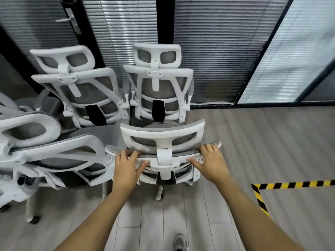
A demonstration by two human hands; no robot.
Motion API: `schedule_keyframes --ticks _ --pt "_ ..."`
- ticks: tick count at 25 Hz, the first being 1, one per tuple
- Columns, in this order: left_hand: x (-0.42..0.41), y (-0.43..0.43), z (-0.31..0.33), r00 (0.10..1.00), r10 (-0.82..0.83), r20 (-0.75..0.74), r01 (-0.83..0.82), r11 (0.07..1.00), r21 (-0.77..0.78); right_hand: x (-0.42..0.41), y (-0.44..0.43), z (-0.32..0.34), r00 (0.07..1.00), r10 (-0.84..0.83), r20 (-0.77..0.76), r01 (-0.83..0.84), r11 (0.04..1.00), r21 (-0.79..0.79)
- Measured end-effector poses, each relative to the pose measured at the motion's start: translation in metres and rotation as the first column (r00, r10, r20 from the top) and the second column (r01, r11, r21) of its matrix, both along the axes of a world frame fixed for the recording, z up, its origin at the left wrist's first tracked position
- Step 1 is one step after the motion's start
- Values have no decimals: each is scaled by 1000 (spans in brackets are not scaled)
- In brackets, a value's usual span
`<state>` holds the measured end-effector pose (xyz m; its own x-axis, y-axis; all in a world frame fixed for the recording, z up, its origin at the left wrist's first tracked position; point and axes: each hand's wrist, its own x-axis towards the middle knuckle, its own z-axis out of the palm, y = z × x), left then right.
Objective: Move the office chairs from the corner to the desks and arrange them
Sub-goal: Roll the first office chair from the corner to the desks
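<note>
Several white-framed office chairs with grey mesh stand crowded in a corner. The nearest chair (pixel 162 140) has its back to me, directly in front. My left hand (pixel 126 167) grips the top edge of its backrest left of the headrest post. My right hand (pixel 211 161) grips the same edge on the right. Two more chairs stand behind it against the wall, one on the left (pixel 76 84) and one on the right (pixel 157 78). Another chair (pixel 54 153) stands close on my left, its lower parts partly hidden.
Glass partitions with closed blinds (pixel 217 51) and a dark door frame with a handle (pixel 71 20) enclose the corner. Yellow-black hazard tape (pixel 261 198) marks the grey wood floor at right. My shoe (pixel 181 241) shows at the bottom. Open floor lies to the right.
</note>
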<state>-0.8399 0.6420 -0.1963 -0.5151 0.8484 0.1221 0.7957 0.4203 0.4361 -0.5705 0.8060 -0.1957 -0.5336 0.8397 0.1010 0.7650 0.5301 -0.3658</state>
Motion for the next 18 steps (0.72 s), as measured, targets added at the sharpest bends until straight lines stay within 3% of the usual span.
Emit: schedule_keyframes --ticks 9,18 --pt "37 -75 -9 916 -400 -41 401 915 46 82 -199 -10 920 -385 -73 390 917 77" --pt "205 -126 -14 640 -768 -20 766 636 98 227 -396 -11 628 -768 -124 778 622 91"
